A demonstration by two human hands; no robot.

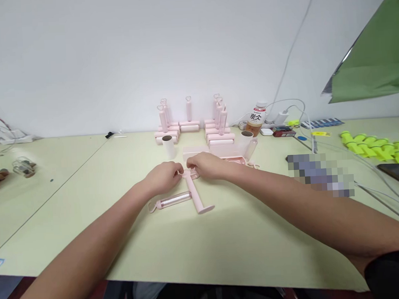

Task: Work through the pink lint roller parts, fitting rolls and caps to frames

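Note:
Both my hands meet at the middle of the table over small pink plastic parts. My left hand (164,177) has its fingers curled together beside the upper end of a pink roller core (195,194); what lies between the fingertips is hidden. With fingers bent down and closed, my right hand (205,165) is at a small pink piece (194,173) that it partly covers. The core lies on the table, its round flange toward me. Touching its left side is a clear tube handle (174,200) with a heart-shaped loop.
Behind stand pink lint rollers (188,123) with upright heart handles. White paper rolls (168,147), a long pink cover (195,152) and another clear tube (251,149) are nearer. A drink bottle (256,119), cables and yellow-green parts (376,145) lie right.

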